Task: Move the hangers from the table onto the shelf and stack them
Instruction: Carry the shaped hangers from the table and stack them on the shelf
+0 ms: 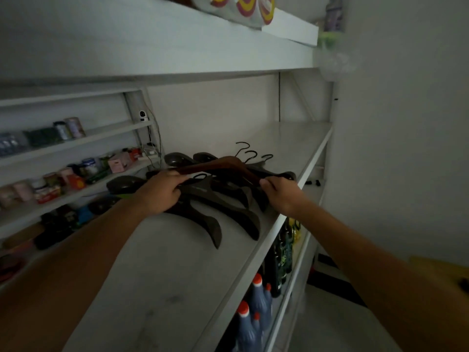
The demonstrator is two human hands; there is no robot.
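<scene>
The left hand (162, 191) and the right hand (281, 194) each pinch one end of a reddish-brown wooden hanger (218, 166), holding it level just above the pile of dark wooden hangers (215, 207) on the white shelf (177, 275). The pile lies fanned out, not squared, and its near arms reach close to the shelf's front edge. Set down askew, the new hanger could slide or nudge one off. Both forearms stretch forward, wrists low, fingers curled round the hanger's ends.
</scene>
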